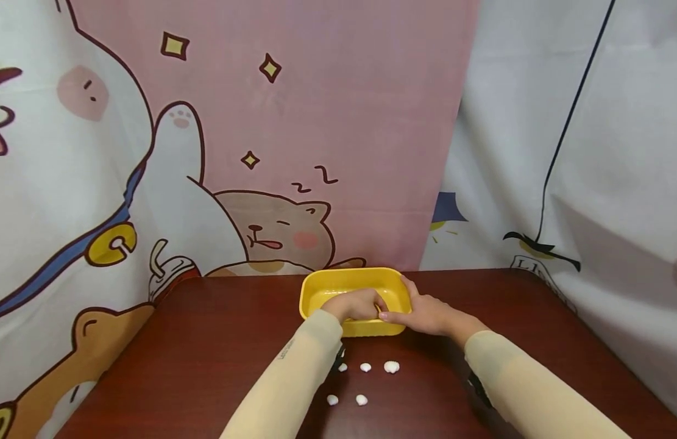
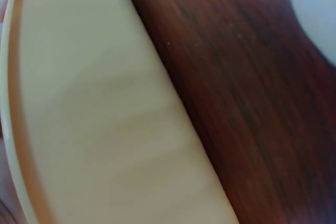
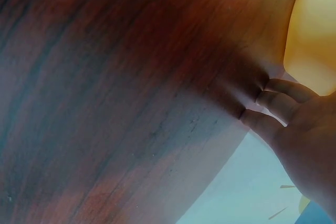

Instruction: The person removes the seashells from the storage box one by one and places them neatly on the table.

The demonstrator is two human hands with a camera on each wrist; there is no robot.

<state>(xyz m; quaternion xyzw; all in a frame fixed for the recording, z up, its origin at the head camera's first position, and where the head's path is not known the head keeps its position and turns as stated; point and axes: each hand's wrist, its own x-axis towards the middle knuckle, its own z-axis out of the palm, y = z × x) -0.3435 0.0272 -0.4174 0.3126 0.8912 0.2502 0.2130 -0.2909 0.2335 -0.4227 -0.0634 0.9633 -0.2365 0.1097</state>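
A yellow plastic basin stands at the far edge of the table. My left hand reaches down inside it with curled fingers; the fingertips, and whatever they may hold, are hidden. At the basin's right front corner my right hand grips the rim, thumb over the front edge and fingers along the outer right side. In the right wrist view, several fingers lie beside the basin wall, close to the tabletop. The left wrist view is filled mostly by the basin's outer wall.
Several white seashells lie in front of the basin, among them a larger one and two nearer ones, left and right. The left sleeve partly covers others. Behind the brown wooden table hangs a cartoon-printed curtain.
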